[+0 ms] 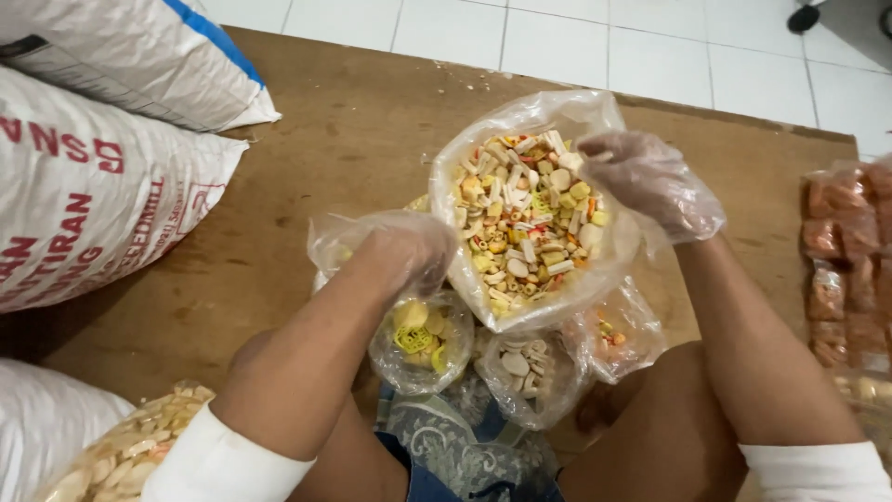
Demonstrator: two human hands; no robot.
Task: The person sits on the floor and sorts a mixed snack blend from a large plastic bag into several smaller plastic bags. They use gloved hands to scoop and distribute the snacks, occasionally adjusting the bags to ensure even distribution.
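Observation:
A clear plastic bag (595, 279) full of mixed raw crackers in yellow, white and orange stands open in front of me. My right hand (650, 181), in a thin plastic glove, grips the bag's rim at its upper right. My left hand (404, 251), also gloved, holds the bag's left side. Three smaller bags lie under it: one with yellow crackers (420, 342), one with white round crackers (528, 367), one with orange pieces (618, 336).
Two white woven sacks (93, 186) lie on the brown wooden board (307, 167) at the left. A bag of pale crackers (121, 455) sits at the lower left. Packets of reddish crackers (841, 260) stack at the right. White floor tiles lie beyond.

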